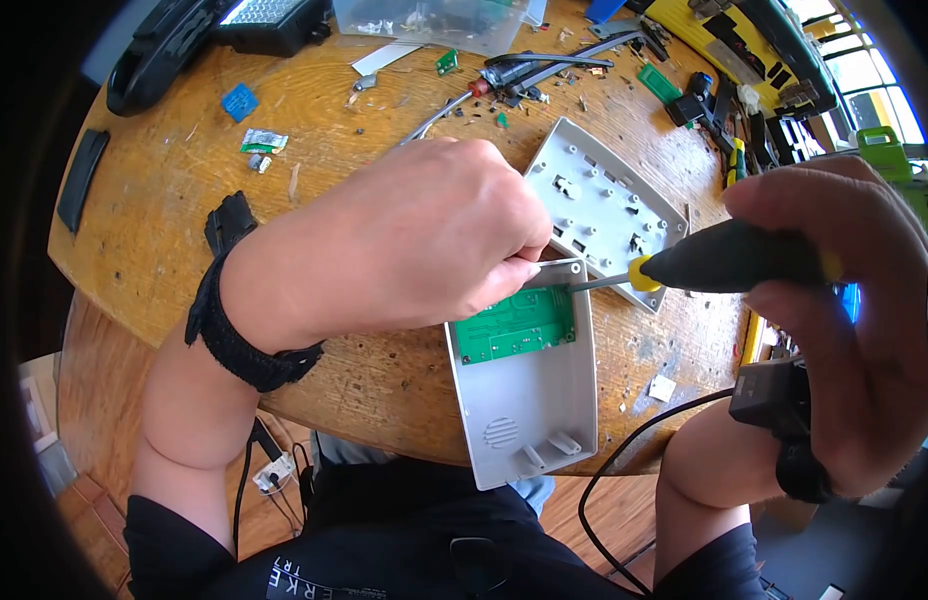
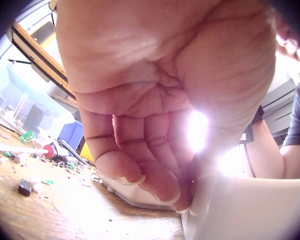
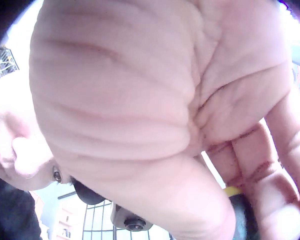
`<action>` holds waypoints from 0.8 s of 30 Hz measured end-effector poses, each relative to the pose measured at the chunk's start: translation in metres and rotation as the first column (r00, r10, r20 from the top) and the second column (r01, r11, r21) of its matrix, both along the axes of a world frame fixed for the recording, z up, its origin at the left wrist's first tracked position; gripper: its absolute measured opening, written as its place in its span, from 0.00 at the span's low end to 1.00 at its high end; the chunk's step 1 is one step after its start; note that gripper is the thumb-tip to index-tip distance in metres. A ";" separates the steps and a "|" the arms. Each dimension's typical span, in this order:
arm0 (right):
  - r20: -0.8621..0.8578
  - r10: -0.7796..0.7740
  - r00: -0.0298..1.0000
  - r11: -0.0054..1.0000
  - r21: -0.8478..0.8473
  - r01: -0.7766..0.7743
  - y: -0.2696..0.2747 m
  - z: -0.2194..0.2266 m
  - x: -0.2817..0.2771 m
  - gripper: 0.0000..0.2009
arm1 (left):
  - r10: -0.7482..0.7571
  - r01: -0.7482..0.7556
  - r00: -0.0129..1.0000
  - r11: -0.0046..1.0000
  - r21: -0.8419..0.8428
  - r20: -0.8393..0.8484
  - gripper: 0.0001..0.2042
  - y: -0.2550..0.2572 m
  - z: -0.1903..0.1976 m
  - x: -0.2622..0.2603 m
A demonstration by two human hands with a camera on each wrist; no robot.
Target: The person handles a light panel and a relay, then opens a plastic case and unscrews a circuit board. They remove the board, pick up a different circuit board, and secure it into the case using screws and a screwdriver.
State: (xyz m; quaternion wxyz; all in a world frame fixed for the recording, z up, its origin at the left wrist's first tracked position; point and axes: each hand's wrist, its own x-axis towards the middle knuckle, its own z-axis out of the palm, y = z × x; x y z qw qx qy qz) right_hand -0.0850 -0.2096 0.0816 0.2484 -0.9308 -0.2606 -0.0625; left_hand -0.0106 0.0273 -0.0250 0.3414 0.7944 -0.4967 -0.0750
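Observation:
In the head view a pale grey housing half (image 1: 534, 410) holds a green circuit board (image 1: 519, 325) at its far end. My left hand (image 1: 414, 235) grips the housing's far edge with curled fingers; its fingertips are partly hidden. My right hand (image 1: 854, 300) holds a screwdriver by its dark handle (image 1: 734, 257), the shaft pointing left to the board's upper right corner. The left wrist view shows the left hand (image 2: 150, 125) curled at the pale wall (image 2: 250, 205). In the right wrist view the right hand (image 3: 155, 110) wraps the dark handle (image 3: 244, 215).
Another grey housing half (image 1: 609, 205) lies just beyond. Behind are a red-collared screwdriver (image 1: 479, 88), a clear bin (image 1: 429, 22), a yellow case (image 1: 719, 45) and small scraps scattered on the wooden table (image 1: 334, 385). A black cable (image 1: 624, 445) crosses the near edge at right.

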 end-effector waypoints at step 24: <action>-0.048 -0.298 0.953 0.951 -0.096 0.293 -0.028 0.024 0.008 0.10 | 0.006 -0.006 1.000 1.000 0.013 0.000 0.05 -0.002 0.003 0.000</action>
